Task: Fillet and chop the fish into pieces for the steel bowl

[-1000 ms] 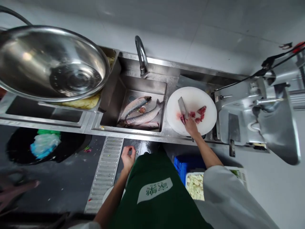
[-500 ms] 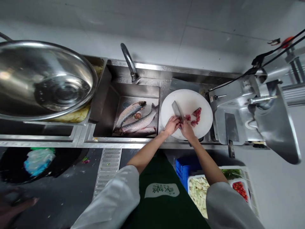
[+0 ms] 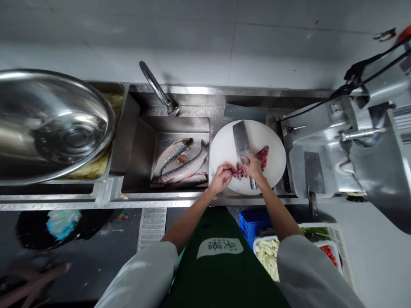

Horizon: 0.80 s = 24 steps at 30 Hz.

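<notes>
On a round white cutting board [image 3: 221, 147] lie chunks of red raw fish [image 3: 263, 156]. My right hand [image 3: 253, 167] is closed around a cleaver [image 3: 241, 137], whose broad blade points away from me and whose handle end shows below the hand. My left hand [image 3: 221, 179] pinches a red piece of fish [image 3: 236, 171] at the board's near left side. More red pieces lie between the two hands, close to the blade. Several whole scaly fish [image 3: 183, 167] rest in the sink to the left of the board.
A steel sink [image 3: 131, 147] with a curved faucet [image 3: 157, 89] stands left of the board. Further left sits a large metal bowl [image 3: 73, 92]. A slicing machine [image 3: 324, 124] stands at right, with another cleaver [image 3: 311, 179] on it. Blue crate [image 3: 253, 220] and vegetable baskets sit below.
The cleaver has turned and its broad face now shows. My left hand has moved left and down, away from the blade, with red fish at its fingers. The view has shifted slightly.
</notes>
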Each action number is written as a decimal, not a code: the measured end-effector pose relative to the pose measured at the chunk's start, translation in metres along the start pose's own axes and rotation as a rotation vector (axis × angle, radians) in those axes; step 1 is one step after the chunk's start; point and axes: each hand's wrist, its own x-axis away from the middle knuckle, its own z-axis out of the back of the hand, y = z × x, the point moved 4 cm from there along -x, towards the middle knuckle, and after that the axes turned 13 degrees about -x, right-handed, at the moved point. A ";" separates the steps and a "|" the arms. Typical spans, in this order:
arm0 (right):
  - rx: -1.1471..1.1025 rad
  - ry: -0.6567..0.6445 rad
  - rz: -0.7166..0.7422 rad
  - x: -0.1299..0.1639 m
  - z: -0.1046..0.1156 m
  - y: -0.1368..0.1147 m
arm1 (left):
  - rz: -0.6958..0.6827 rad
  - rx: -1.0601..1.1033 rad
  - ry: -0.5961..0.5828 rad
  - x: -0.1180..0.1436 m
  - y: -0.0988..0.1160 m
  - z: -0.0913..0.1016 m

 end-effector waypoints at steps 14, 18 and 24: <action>0.217 -0.160 -0.114 0.091 -0.038 -0.005 | 0.063 -0.013 0.125 0.010 0.002 0.006; 0.132 -0.185 -0.081 0.077 -0.034 0.004 | -0.017 0.034 0.020 0.000 0.011 -0.018; 0.009 0.048 -0.148 0.060 0.017 0.026 | 0.043 0.114 0.012 -0.006 0.013 -0.031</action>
